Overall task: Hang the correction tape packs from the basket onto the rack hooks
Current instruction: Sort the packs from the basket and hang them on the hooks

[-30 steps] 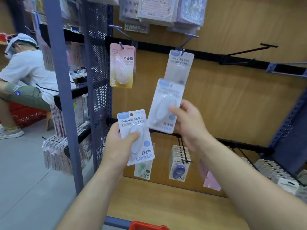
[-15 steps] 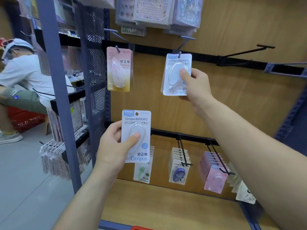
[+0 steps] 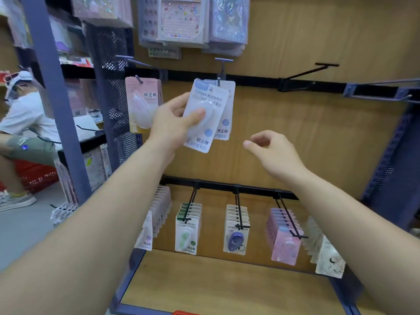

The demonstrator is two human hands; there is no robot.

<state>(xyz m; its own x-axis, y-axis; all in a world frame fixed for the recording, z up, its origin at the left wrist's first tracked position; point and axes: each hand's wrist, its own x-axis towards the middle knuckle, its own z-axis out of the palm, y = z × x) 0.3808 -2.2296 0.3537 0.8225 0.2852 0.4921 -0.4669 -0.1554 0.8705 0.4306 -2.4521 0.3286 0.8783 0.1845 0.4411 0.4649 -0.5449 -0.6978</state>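
My left hand (image 3: 175,123) grips a white and blue correction tape pack (image 3: 204,108), tilted, its top edge just below the upper middle hook (image 3: 218,81). Behind it another white and blue pack (image 3: 225,123) hangs on that hook. A pink pack (image 3: 142,105) hangs on the hook to the left. My right hand (image 3: 272,151) floats below and to the right, fingers loosely curled, holding nothing. Only a red sliver of the basket (image 3: 185,312) shows at the bottom edge.
Two bare hooks (image 3: 306,73) jut out of the upper rail on the right. The lower rail (image 3: 227,186) carries several rows of packs. Sticker sheets (image 3: 181,19) hang above. A person (image 3: 25,123) sits at the left beside a blue post (image 3: 52,87).
My right hand let go of the pack it hung on the middle hook and dropped down to the right. My left hand raised its pack up to that hook.
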